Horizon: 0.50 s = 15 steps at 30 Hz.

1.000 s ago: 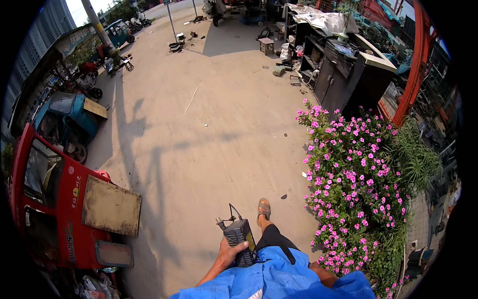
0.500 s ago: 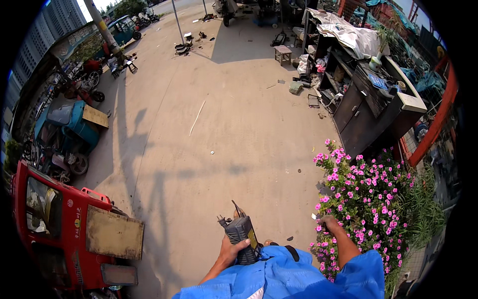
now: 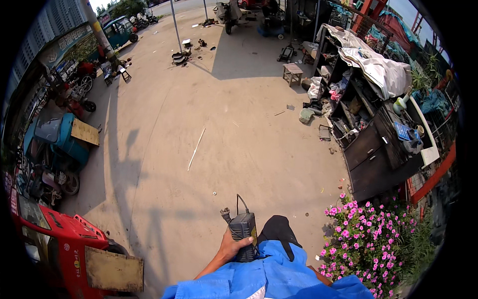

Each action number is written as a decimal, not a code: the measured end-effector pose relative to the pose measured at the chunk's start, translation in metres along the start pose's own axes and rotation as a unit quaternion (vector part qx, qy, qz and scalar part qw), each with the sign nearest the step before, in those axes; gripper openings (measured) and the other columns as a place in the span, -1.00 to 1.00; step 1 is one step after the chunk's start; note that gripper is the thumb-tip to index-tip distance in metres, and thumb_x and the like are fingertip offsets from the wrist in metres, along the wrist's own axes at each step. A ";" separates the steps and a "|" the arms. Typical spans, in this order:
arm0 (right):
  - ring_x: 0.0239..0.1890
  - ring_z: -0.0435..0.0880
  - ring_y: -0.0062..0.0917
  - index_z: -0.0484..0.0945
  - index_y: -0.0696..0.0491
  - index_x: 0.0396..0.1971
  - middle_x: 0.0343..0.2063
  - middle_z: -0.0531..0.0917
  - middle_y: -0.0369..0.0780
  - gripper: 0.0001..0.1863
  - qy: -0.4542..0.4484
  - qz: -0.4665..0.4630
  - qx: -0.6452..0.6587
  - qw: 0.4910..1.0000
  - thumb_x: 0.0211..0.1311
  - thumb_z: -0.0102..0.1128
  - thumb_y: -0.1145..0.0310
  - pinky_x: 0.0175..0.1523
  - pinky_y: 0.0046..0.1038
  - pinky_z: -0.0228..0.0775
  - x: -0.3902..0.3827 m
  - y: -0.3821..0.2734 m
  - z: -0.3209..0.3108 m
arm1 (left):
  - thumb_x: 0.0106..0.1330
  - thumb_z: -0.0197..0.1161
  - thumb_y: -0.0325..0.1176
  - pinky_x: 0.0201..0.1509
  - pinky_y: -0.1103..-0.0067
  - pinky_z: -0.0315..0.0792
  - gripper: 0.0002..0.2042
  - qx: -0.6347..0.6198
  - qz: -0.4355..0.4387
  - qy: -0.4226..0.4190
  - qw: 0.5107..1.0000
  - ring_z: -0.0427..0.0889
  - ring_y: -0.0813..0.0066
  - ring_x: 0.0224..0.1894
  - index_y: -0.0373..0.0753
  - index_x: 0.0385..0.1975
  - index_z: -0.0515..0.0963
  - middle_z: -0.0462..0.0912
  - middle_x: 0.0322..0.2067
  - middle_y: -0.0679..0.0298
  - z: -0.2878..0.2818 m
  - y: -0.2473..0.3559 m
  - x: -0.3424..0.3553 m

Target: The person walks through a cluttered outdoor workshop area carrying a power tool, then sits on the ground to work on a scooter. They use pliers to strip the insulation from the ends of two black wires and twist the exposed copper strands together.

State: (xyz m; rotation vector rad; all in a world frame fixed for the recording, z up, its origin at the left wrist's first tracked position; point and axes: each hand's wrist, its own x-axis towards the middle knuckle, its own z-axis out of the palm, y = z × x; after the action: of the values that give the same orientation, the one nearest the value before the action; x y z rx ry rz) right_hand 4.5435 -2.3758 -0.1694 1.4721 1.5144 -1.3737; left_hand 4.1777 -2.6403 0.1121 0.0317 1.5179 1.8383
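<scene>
Flowers (image 3: pixel 366 246) shifted lower | sunlit outdoor pavement (image 3: pixel 259 149) | left grip (image 3: pixel 234 245) around black box (image 3: pixel 242 225) | right grip hidden, can't tell

The box (image 3: pixel 242 226) is black, with some yellow on its side. The shirt (image 3: pixel 259 276) is bright blue, the shorts (image 3: pixel 279 232) black. The flowers (image 3: pixel 371 244) are pink, the leaves (image 3: pixel 417 249) green. The truck (image 3: pixel 73 239) is red, its board (image 3: pixel 114 269) tan. The cart (image 3: pixel 65 135) is blue-green. The cupboard (image 3: pixel 366 154) is dark brown, the sheet (image 3: pixel 383 74) white.
</scene>
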 end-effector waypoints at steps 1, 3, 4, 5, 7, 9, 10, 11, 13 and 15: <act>-0.68 0.51 -0.40 0.55 0.23 -0.55 -0.64 0.56 -0.12 -0.76 -0.009 -0.017 -0.019 1.000 0.26 0.15 0.41 -0.69 -0.37 0.22 0.005 -0.024 0.001 | 0.01 0.51 -0.30 0.07 0.44 0.51 -0.25 0.004 0.022 0.003 1.000 0.58 0.41 -0.05 -0.34 0.22 0.30 0.56 -0.05 0.17 -0.007 0.005 0.020; -0.68 0.51 -0.40 0.55 0.23 -0.56 -0.64 0.56 -0.12 -0.76 -0.014 -0.047 -0.056 0.997 0.25 0.18 0.40 -0.69 -0.38 0.22 0.023 -0.067 -0.005 | 0.01 0.50 -0.31 0.06 0.44 0.51 -0.26 -0.003 0.005 0.009 1.000 0.59 0.40 -0.05 -0.34 0.22 0.30 0.57 -0.05 0.17 -0.019 0.021 0.062; -0.68 0.51 -0.40 0.55 0.23 -0.56 -0.65 0.56 -0.13 -0.76 -0.020 -0.068 -0.089 0.993 0.24 0.20 0.40 -0.69 -0.38 0.22 0.036 -0.086 -0.012 | 0.02 0.50 -0.31 0.06 0.44 0.52 -0.27 -0.007 -0.004 0.014 1.000 0.59 0.39 -0.05 -0.34 0.21 0.30 0.58 -0.05 0.17 -0.024 0.030 0.082; -0.68 0.51 -0.40 0.55 0.23 -0.57 -0.65 0.55 -0.13 -0.76 -0.025 -0.103 -0.134 0.985 0.24 0.21 0.39 -0.68 -0.38 0.22 0.051 -0.105 -0.018 | 0.02 0.49 -0.31 0.06 0.44 0.52 -0.27 -0.014 -0.011 0.014 1.000 0.60 0.39 -0.05 -0.34 0.21 0.31 0.58 -0.06 0.17 -0.031 0.035 0.107; -0.68 0.51 -0.40 0.56 0.23 -0.58 -0.65 0.55 -0.13 -0.75 -0.044 -0.265 -0.328 0.906 0.23 0.25 0.39 -0.68 -0.38 0.22 0.088 -0.150 -0.038 | 0.03 0.48 -0.32 0.07 0.44 0.51 -0.28 -0.028 -0.022 0.018 0.999 0.60 0.38 -0.05 -0.33 0.21 0.31 0.59 -0.06 0.18 -0.045 0.044 0.157; -0.68 0.50 -0.42 0.55 0.23 -0.60 -0.66 0.54 -0.14 -0.74 -0.052 -0.260 -0.306 0.914 0.16 0.34 0.37 -0.68 -0.39 0.21 0.121 -0.223 -0.057 | 0.04 0.48 -0.33 0.08 0.44 0.51 -0.31 -0.024 -0.010 0.050 0.998 0.60 0.39 -0.05 -0.33 0.20 0.33 0.60 -0.07 0.18 -0.058 0.057 0.200; -0.68 0.48 -0.43 0.55 0.22 -0.62 -0.66 0.53 -0.15 -0.71 -0.011 -0.140 -0.124 0.982 0.11 0.42 0.36 -0.68 -0.39 0.21 0.108 -0.277 -0.061 | 0.04 0.47 -0.34 0.08 0.44 0.51 -0.32 -0.016 0.004 0.058 0.998 0.60 0.39 -0.05 -0.34 0.19 0.34 0.60 -0.07 0.18 -0.063 0.074 0.231; -0.69 0.46 -0.45 0.54 0.22 -0.64 -0.66 0.53 -0.15 -0.68 -0.002 0.002 0.043 0.999 0.05 0.49 0.35 -0.68 -0.40 0.20 0.099 -0.337 -0.068 | 0.03 0.47 -0.32 0.07 0.44 0.51 -0.34 -0.043 0.015 0.075 0.996 0.61 0.39 -0.06 -0.34 0.16 0.36 0.61 -0.09 0.18 -0.064 0.093 0.251; -0.71 0.43 -0.47 0.56 0.27 -0.60 -0.64 0.55 -0.14 -0.80 -0.006 0.013 0.007 1.000 -0.03 0.44 0.52 -0.67 -0.37 0.21 0.128 -0.400 -0.088 | 0.03 0.47 -0.30 0.06 0.44 0.52 -0.34 -0.039 0.020 0.075 0.996 0.61 0.39 -0.07 -0.34 0.16 0.37 0.61 -0.10 0.17 -0.068 0.134 0.290; -0.70 0.45 -0.46 0.58 0.23 -0.59 -0.64 0.51 -0.17 -0.83 0.008 -0.011 -0.009 1.000 -0.07 0.45 0.55 -0.68 -0.39 0.16 0.145 -0.478 -0.100 | 0.02 0.47 -0.28 0.04 0.44 0.52 -0.33 -0.039 0.024 0.081 0.996 0.61 0.38 -0.08 -0.35 0.15 0.37 0.61 -0.10 0.16 -0.074 0.164 0.332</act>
State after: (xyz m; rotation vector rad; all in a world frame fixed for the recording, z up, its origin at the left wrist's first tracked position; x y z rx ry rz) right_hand 4.0825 -2.1604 -0.1554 1.4628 1.5521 -1.3605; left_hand 3.8182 -2.5264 0.0910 -0.1217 1.5656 1.9776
